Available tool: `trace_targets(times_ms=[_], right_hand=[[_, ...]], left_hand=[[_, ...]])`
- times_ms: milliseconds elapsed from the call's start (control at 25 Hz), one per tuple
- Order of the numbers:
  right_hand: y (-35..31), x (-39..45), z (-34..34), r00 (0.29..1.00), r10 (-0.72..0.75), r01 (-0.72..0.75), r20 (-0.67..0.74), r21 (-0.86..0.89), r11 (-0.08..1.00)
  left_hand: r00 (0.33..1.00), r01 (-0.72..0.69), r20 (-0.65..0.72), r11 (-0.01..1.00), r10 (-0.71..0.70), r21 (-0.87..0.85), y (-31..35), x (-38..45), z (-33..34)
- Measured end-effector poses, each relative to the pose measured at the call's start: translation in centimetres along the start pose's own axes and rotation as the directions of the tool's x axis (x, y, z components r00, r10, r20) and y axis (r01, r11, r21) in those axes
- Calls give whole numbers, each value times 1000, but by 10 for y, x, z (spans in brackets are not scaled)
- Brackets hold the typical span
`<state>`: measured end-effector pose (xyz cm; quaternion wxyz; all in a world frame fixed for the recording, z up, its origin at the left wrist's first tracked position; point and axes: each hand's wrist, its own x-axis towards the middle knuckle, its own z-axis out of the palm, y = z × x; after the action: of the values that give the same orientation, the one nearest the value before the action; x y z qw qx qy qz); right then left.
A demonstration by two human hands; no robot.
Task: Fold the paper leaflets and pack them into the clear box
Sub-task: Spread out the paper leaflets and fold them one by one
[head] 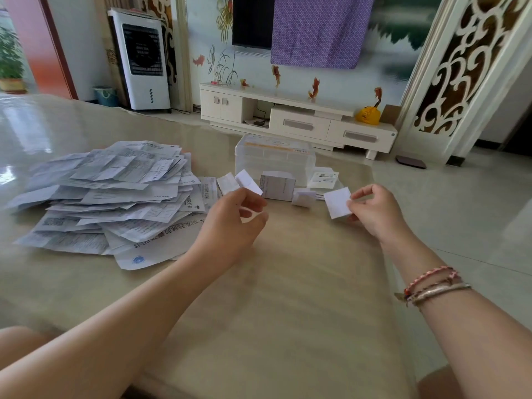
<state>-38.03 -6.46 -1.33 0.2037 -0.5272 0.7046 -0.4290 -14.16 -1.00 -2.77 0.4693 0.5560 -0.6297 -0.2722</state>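
Note:
A big loose pile of unfolded paper leaflets (115,194) lies on the left of the table. The clear box (275,156) stands at the far middle with its lid on. Several small folded leaflets (277,185) lean in front of it. My left hand (230,223) pinches a small folded white leaflet (249,182) above the table. My right hand (374,211) pinches another folded white leaflet (337,203) by its right edge. The two hands are apart, both just in front of the box.
The beige table (273,298) is glossy and its right edge runs close past my right arm. More folded papers (324,178) lie right of the box. Beyond the table stand a white TV cabinet (299,122) and an air cooler (144,59).

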Motion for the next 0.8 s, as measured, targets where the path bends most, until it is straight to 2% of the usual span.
trace_targets(times_ms=[240, 400, 600, 800], right_hand=[[4, 13, 21, 994, -106, 110, 41, -125, 986], [0, 14, 23, 987, -114, 125, 116, -90, 988], [7, 1, 13, 963, -186, 248, 195, -372, 895], [-21, -19, 6, 932, -348, 360, 103, -133, 923]], left_hand=[[999, 40, 0, 999, -40, -7, -6, 1, -3], [999, 53, 4, 999, -53, -4, -6, -1, -4], [999, 47, 19, 999, -47, 11, -3, -3, -6], [1000, 24, -8, 999, -23, 29, -3, -2, -14]])
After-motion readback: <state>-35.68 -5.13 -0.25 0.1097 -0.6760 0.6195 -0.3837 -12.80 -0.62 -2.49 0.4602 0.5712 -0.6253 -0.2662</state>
